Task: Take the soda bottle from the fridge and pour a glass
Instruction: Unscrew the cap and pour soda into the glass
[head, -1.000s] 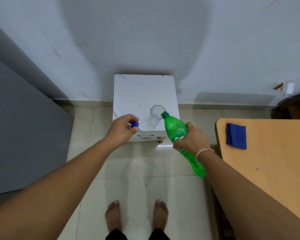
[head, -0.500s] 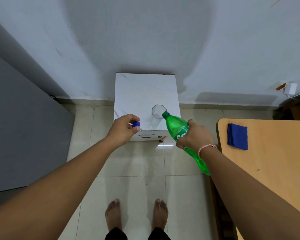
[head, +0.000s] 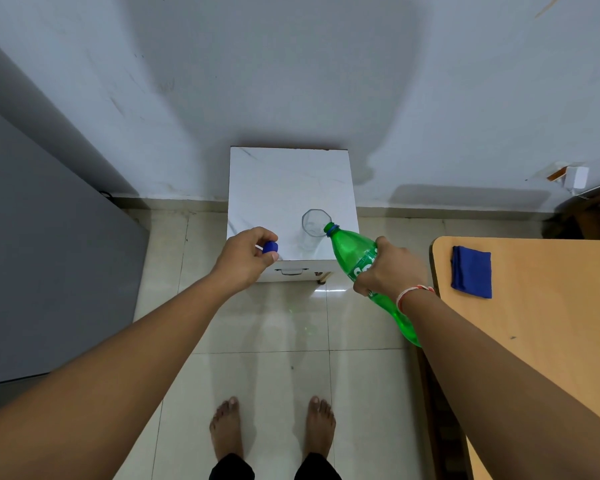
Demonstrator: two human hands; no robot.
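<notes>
My right hand (head: 390,268) grips a green soda bottle (head: 352,252) around its label. The bottle is uncapped and tilted, its mouth resting at the right rim of a clear glass (head: 313,230). The glass stands upright near the front right of a small white marble-top table (head: 274,188). My left hand (head: 248,259) pinches the blue bottle cap (head: 270,247) over the table's front left edge. I cannot tell whether liquid is flowing.
A grey fridge side (head: 42,258) fills the left. A wooden table (head: 548,306) with a folded blue cloth (head: 471,271) stands on the right. The white table has a drawer handle (head: 291,270) in front. My bare feet stand on the tiled floor (head: 257,323).
The bottle has tipped slightly further, and its mouth has moved up to the glass rim. My left hand holds still with the cap.
</notes>
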